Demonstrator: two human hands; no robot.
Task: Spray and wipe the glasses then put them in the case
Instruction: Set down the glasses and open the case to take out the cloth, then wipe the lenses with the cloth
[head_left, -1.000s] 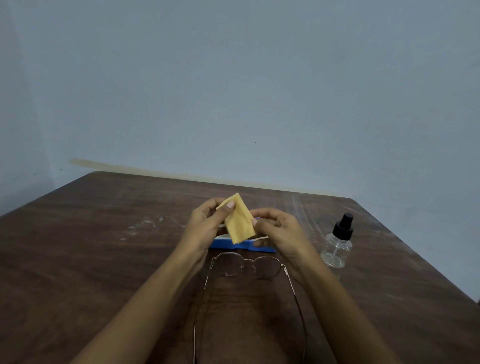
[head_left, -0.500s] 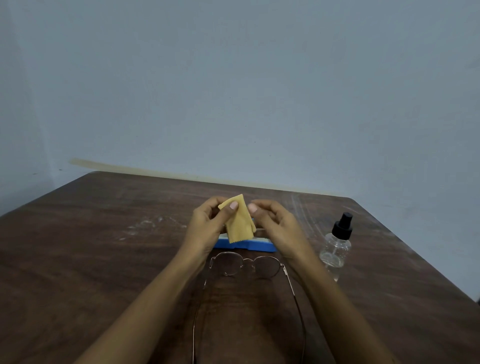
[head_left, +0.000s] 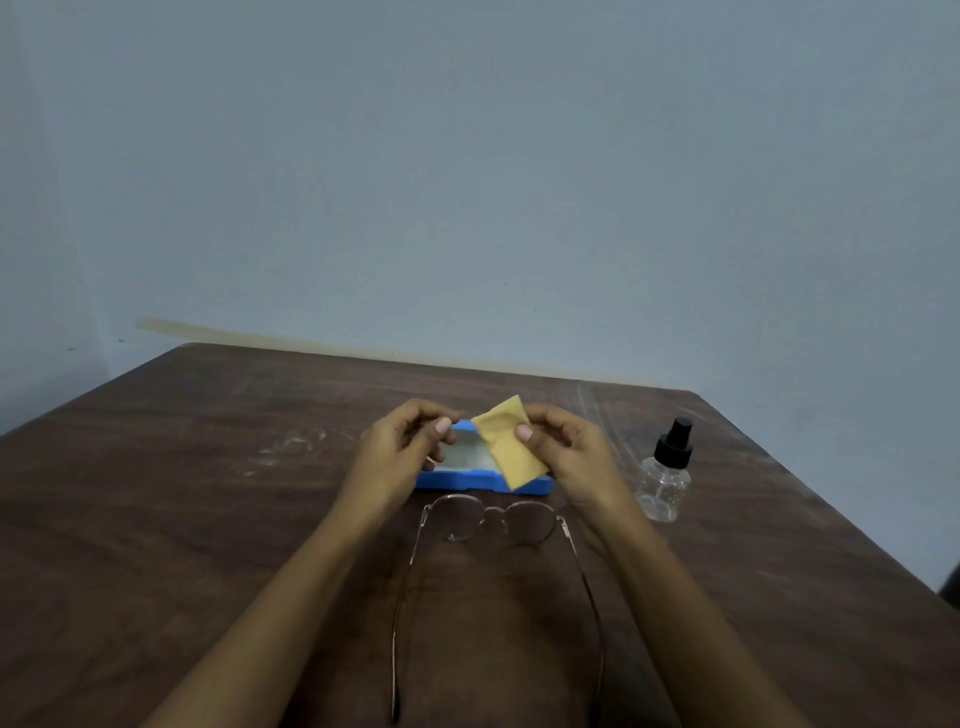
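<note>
So closest to the camera, the glasses (head_left: 492, 515) lie flat on the bench (head_left: 208, 493) with the temples unfolded toward the person and the lenses facing away. My guess is they're parked there to be sprayed, since they look untouched.

Just past them both hands hover over the case (head_left: 452, 480). The right hand (head_left: 566, 457) pinches the yellow cloth (head_left: 511, 447) between thumb and fingers, so it hangs partly folded over the right end of the case. The left hand (head_left: 400, 447) is loosely curled with nothing in it that I can make out, just beside the case's left end. The blue case sits open, pale lining showing, presumably waiting for the glasses at the end.

Off to the right, well apart from the hands, the spray bottle (head_left: 665, 478) stands upright, cap on. Behind it all is a plain wall (head_left: 467, 182).

Compared with half a second ago, both hands were on the cloth; now the left one has let go, and the cloth has moved right, uncovering the inside of the case. Glasses and bottle haven't budged.
</note>
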